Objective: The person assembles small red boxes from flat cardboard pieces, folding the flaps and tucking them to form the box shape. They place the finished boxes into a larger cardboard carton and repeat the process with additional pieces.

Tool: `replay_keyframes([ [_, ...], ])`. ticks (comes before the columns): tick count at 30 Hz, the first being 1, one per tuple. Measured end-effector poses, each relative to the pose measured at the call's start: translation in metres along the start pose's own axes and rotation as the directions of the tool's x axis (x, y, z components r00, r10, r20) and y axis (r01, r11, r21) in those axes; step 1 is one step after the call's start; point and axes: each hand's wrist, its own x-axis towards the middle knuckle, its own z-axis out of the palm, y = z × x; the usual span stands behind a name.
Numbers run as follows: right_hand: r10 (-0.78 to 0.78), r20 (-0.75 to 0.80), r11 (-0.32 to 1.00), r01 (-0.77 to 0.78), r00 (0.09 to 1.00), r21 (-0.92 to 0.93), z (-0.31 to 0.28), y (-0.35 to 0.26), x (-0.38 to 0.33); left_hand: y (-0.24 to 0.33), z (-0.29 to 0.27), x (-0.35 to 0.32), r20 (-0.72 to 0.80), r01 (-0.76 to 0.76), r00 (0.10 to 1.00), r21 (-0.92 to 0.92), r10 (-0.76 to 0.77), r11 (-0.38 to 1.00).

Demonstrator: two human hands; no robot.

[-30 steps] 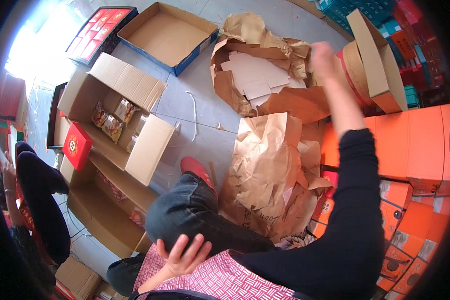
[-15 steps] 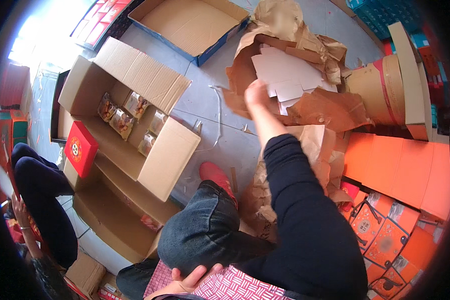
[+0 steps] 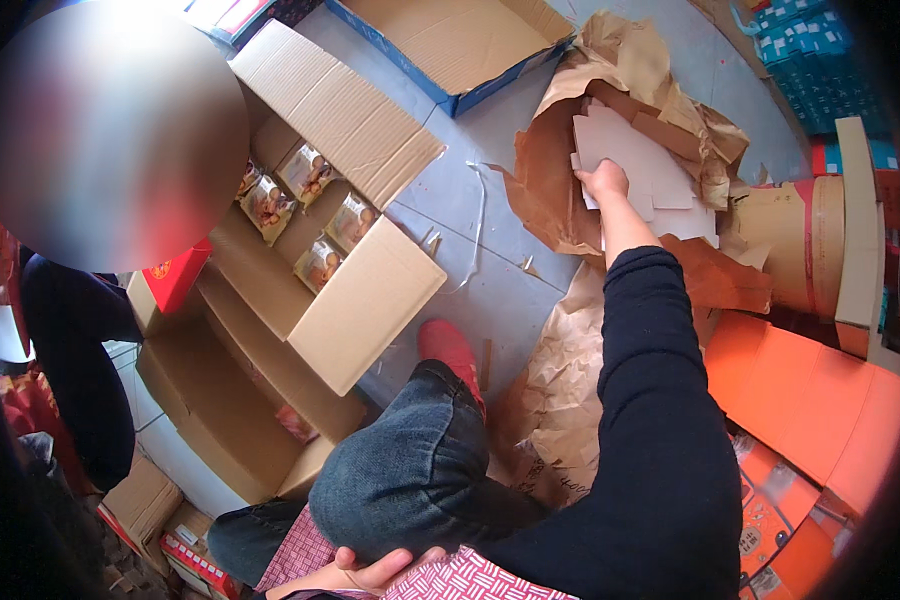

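Observation:
My right hand reaches out to a stack of flat white card pieces lying in torn brown wrapping paper. Its fingers are closed on the left edge of a white card, thumb uppermost. My left hand rests low on my lap by my knee, on a pink-and-white patterned cloth. The fingers of that hand lie loosely apart with nothing in them; part of it is cut off at the lower edge.
Left stands an open cardboard box with several clear snack packets; a red box is beside it. A blue-sided tray lies beyond. Orange boxes and a cardboard drum are right. Another person sits at the left.
The view has shifted left, and the other person's blurred head now covers the upper left. My right hand has moved from beside the white cards onto their edge and closed there.

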Motion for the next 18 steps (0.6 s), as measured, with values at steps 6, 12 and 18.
replay_keyframes([
  [6, -0.179, -0.302, 0.974, 0.212, 0.936, 0.081, -0.019, 0.047, -0.008, 0.015, -0.007, -0.009, -0.045, 0.106, 0.992, -0.185, -0.116, 0.977],
  [12, -0.288, -0.521, 0.741, 0.532, 0.803, 0.411, -0.141, 0.018, -0.158, 0.046, 0.012, -0.008, -0.355, 0.337, 0.743, -0.535, -0.568, 0.775],
  [18, -0.731, -0.505, 0.220, 0.859, 0.459, 0.463, -0.262, -0.037, -0.415, 0.009, -0.014, -0.044, -0.040, 0.247, 0.210, -0.964, -0.977, 0.092],
])
